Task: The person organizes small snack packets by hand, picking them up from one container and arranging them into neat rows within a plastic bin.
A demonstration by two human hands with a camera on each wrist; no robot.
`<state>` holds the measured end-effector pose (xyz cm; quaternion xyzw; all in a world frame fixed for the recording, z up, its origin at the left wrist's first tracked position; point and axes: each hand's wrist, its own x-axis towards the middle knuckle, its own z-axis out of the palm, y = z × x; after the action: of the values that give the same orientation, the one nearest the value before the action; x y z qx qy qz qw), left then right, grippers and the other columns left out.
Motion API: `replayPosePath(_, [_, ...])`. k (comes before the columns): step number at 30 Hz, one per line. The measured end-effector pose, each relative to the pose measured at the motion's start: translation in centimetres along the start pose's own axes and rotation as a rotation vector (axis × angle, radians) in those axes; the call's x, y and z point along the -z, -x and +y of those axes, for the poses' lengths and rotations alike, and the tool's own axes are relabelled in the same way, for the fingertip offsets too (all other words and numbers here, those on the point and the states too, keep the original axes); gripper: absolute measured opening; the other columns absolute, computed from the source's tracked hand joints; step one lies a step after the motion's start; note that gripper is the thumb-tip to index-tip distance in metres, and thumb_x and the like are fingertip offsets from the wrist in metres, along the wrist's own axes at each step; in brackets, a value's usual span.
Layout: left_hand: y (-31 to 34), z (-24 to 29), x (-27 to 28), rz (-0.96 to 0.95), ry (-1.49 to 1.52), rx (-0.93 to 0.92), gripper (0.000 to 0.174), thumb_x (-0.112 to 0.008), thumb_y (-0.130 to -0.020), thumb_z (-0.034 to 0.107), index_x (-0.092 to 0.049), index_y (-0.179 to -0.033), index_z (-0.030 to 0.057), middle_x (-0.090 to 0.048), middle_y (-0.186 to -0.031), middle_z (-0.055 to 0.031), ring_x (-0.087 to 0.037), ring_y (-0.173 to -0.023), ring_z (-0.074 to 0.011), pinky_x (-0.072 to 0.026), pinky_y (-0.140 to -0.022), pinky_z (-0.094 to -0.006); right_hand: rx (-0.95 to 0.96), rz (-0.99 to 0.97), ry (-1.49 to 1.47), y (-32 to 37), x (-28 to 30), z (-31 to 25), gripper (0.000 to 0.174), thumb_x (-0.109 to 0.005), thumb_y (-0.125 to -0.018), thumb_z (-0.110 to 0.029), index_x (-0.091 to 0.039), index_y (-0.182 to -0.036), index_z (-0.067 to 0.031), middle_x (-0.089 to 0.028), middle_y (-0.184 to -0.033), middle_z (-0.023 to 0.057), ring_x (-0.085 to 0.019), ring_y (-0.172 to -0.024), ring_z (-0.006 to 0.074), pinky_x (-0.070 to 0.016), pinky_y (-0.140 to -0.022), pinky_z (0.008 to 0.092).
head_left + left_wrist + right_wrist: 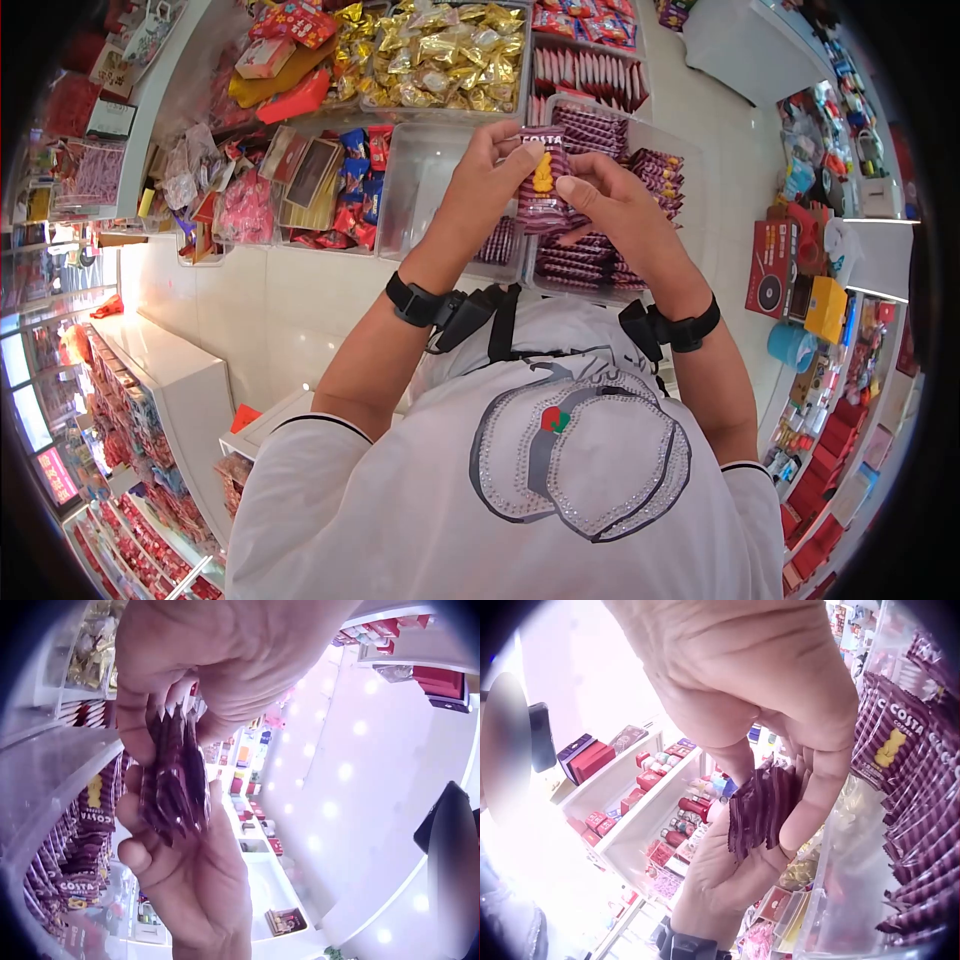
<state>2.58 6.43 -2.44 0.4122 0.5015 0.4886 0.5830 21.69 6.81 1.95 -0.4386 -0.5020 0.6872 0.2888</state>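
A small stack of purple striped COSTA packets (543, 185) is held up over the bins, the front packet showing its name and a yellow bear-shaped figure. The left hand (490, 180) grips the stack from one side, its thumb on the front near the lettering. The right hand (625, 210) grips the other side, thumb lower down; the wrist views show several packets pressed together between the fingers.

Just below, a clear bin (585, 293) holds rows of matching striped packets (575, 265). Beside it, another clear bin (425, 160) has a few striped packets (497, 242) at its near corner. Beyond lie gold-wrapped sweets (450, 60) and a row of red-and-white packets (590, 78). Red and blue packets (365, 180) sit to the left, near pink bags (245, 208). Black straps (412, 300) circle both wrists, and the person wears a white shirt (400, 510) with a cap design.
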Motion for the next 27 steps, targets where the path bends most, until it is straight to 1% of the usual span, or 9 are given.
replayPosePath(2, [0.2, -0.1, -0.4, -0.056, 0.045, 0.03, 0.047, -0.057, -0.105, 0.033, -0.051, -0.135, -0.0028, -0.064, -0.117, -0.0084, -0.063, -0.103, -0.0133, -0.0533, -0.091, -0.0295, 0.023, 0.038, 0.015, 0.1, 0.1, 0.0, 0.042, -0.067, -0.1, -0.027, -0.055, -0.124, 0.0045, -0.063, -0.11, 0.008, -0.064, -0.092, 0.0122, -0.0605, -0.067, 0.0272])
replayPosePath(6, [0.8, 0.2, -1.3, -0.114, 0.099, 0.077, 0.049, -0.056, -0.106, 0.037, -0.051, -0.134, -0.0035, -0.065, -0.115, -0.0092, -0.064, -0.101, -0.013, -0.0529, -0.089, -0.0287, 0.122, 0.149, 0.259, 0.0, 0.1, 1.2, 0.037, -0.068, -0.099, -0.025, -0.055, -0.121, 0.0016, -0.064, -0.105, 0.0068, -0.063, -0.089, 0.0104, -0.0565, -0.065, 0.0268])
replayPosePath(8, [0.9, 0.2, -1.8, -0.156, 0.276, 0.114, 0.049, -0.058, -0.105, 0.036, -0.051, -0.132, -0.0035, -0.065, -0.115, -0.0088, -0.064, -0.1, -0.0131, -0.0526, -0.088, -0.0292, 0.133, 0.149, 0.291, 0.3, 0.0, 0.7, 0.036, -0.068, -0.099, -0.026, -0.056, -0.121, -0.0001, -0.064, -0.103, 0.0062, -0.062, -0.088, 0.0099, -0.0555, -0.066, 0.0264])
replayPosePath(9, [0.9, 0.3, -2.0, -0.174, 0.364, 0.133, 0.049, -0.06, -0.104, 0.036, -0.052, -0.131, -0.0035, -0.065, -0.115, -0.0086, -0.064, -0.099, -0.0132, -0.0525, -0.088, -0.0294, 0.108, 0.111, 0.23, 0.4, 0.2, 0.7, 0.035, -0.068, -0.099, -0.026, -0.056, -0.121, -0.0007, -0.064, -0.103, 0.0058, -0.062, -0.087, 0.0096, -0.0554, -0.066, 0.026])
replayPosePath(11, [0.8, -0.5, -1.5, -0.159, 0.247, 0.161, 0.046, -0.063, -0.102, 0.032, -0.052, -0.13, -0.0027, -0.065, -0.115, -0.0088, -0.064, -0.1, -0.0136, -0.0522, -0.089, -0.0302, 0.062, 0.036, 0.108, 0.4, 0.6, 0.7, 0.034, -0.067, -0.099, -0.027, -0.057, -0.121, -0.0019, -0.064, -0.103, 0.005, -0.062, -0.086, 0.0092, -0.0551, -0.067, 0.0253])
replayPosePath(15, [0.9, -0.4, -1.3, -0.198, 0.28, 0.159, 0.042, -0.068, -0.098, 0.024, -0.053, -0.128, -0.0016, -0.065, -0.116, -0.0089, -0.064, -0.104, -0.0143, -0.0513, -0.091, -0.0317, 0.067, 0.044, 0.125, 0.5, 0.5, 0.8, 0.032, -0.065, -0.1, -0.026, -0.057, -0.12, -0.0018, -0.065, -0.104, 0.0043, -0.062, -0.085, 0.0087, -0.055, -0.068, 0.0251])
replayPosePath(18, [1.2, -0.7, -1.2, -0.144, 0.224, 0.125, 0.04, -0.067, -0.097, 0.02, -0.053, -0.128, -0.0014, -0.065, -0.116, -0.0087, -0.065, -0.104, -0.0147, -0.0518, -0.092, -0.0325, 0.061, 0.029, 0.135, 0.6, 0.5, 0.9, 0.031, -0.064, -0.099, -0.021, -0.057, -0.121, -0.0009, -0.064, -0.104, 0.0048, -0.061, -0.086, 0.0089, -0.0551, -0.068, 0.0254])
replayPosePath(23, [1.4, 0.1, -1.1, -0.177, 0.284, 0.13, 0.039, -0.067, -0.097, 0.019, -0.054, -0.129, -0.001, -0.066, -0.116, -0.008, -0.066, -0.102, -0.0141, -0.054, -0.09, -0.0326, 0.061, 0.029, 0.129, 0.5, 1.0, 0.7, 0.035, -0.06, -0.094, -0.01, -0.052, -0.126, 0.0027, -0.062, -0.103, 0.0059, -0.061, -0.086, 0.0102, -0.0551, -0.068, 0.0263])
replayPosePath(27, [1.5, 0.9, -0.9, -0.184, 0.336, 0.149, 0.038, -0.064, -0.098, 0.018, -0.054, -0.129, -0.0022, -0.066, -0.115, -0.0083, -0.065, -0.101, -0.0135, -0.0532, -0.091, -0.0316, 0.083, 0.051, 0.088, 0.1, 1.0, 1.0, 0.037, -0.058, -0.093, -0.008, -0.05, -0.128, 0.0039, -0.061, -0.102, 0.0059, -0.06, -0.086, 0.0105, -0.0555, -0.068, 0.0268])
